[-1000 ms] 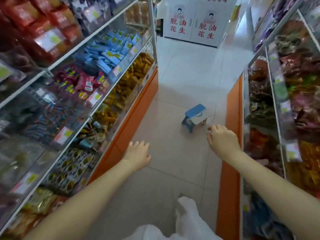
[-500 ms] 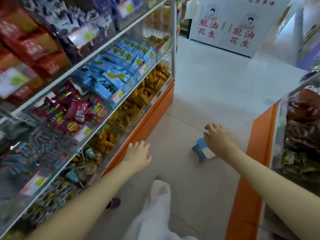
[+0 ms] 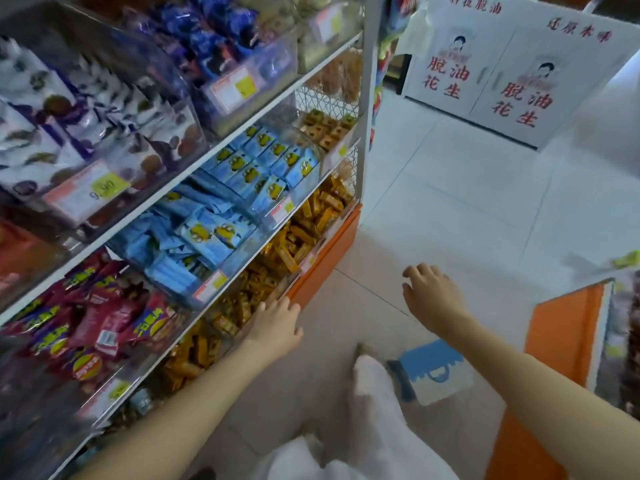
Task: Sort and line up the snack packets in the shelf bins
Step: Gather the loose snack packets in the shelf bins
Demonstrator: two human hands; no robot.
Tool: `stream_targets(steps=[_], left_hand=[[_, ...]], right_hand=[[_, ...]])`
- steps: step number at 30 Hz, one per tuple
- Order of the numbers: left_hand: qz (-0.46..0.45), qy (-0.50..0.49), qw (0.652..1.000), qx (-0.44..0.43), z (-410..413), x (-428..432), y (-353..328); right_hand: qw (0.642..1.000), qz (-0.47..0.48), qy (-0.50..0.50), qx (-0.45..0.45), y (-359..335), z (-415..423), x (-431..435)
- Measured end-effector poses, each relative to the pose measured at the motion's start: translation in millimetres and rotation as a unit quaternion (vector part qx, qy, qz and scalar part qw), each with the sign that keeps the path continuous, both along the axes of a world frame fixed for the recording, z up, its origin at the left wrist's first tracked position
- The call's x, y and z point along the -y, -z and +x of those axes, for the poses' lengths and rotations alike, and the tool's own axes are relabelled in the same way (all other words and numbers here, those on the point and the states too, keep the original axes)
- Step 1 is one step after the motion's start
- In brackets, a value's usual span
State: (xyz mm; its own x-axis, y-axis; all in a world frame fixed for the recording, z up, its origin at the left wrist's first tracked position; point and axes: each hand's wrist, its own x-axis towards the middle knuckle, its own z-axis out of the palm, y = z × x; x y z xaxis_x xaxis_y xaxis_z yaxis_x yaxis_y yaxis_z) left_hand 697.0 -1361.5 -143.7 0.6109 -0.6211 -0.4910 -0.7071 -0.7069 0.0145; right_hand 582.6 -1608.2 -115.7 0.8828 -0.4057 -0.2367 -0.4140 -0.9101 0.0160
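Note:
Clear shelf bins fill the left shelving. Light blue snack packets (image 3: 221, 216) with a yellow cartoon figure lie jumbled in a middle-shelf bin. Under them, orange-yellow wrapped bars (image 3: 294, 237) fill the bottom bins. Red packets (image 3: 100, 323) sit lower left, and white-and-purple packets (image 3: 86, 112) are on the shelf above. My left hand (image 3: 277, 323) is stretched out with straight fingers beside the front of the bottom bin and holds nothing. My right hand (image 3: 431, 294) hovers over the aisle floor with loosely spread fingers, also holding nothing.
A small blue-and-white step stool (image 3: 433, 372) stands on the tiled aisle floor below my right forearm. An orange shelf base (image 3: 568, 337) bounds the aisle on the right. White cabinet doors (image 3: 498, 77) with red characters close the far end. My white-trousered leg (image 3: 374, 403) is below.
The view has swung left and moved forward along the aisle, bringing the left shelf closer. The stool now lies under my right forearm. Both hands stay outstretched and hold nothing.

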Motion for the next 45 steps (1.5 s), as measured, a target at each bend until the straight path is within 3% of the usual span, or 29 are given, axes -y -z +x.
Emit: stream_targets(steps=[10,26,31,38,45], left_hand=[[0.039,-0.134,0.990,-0.020,70,88,13],[0.049,-0.152,0.985,-0.065,137,139,48],[0.033,-0.206,0.976,-0.056,149,170,71],[0.005,-0.306,0.951,-0.050,156,218,132],[-0.012,-0.325,0.945,-0.032,166,230,242]], right_hand=[[0.993,0.014,-0.104,-0.051,3,140,109],[0.983,0.060,-0.162,-0.064,46,248,145],[0.964,0.066,-0.244,-0.076,69,282,175],[0.919,0.094,-0.363,-0.122,129,323,210],[0.894,0.113,-0.430,-0.060,238,344,203]])
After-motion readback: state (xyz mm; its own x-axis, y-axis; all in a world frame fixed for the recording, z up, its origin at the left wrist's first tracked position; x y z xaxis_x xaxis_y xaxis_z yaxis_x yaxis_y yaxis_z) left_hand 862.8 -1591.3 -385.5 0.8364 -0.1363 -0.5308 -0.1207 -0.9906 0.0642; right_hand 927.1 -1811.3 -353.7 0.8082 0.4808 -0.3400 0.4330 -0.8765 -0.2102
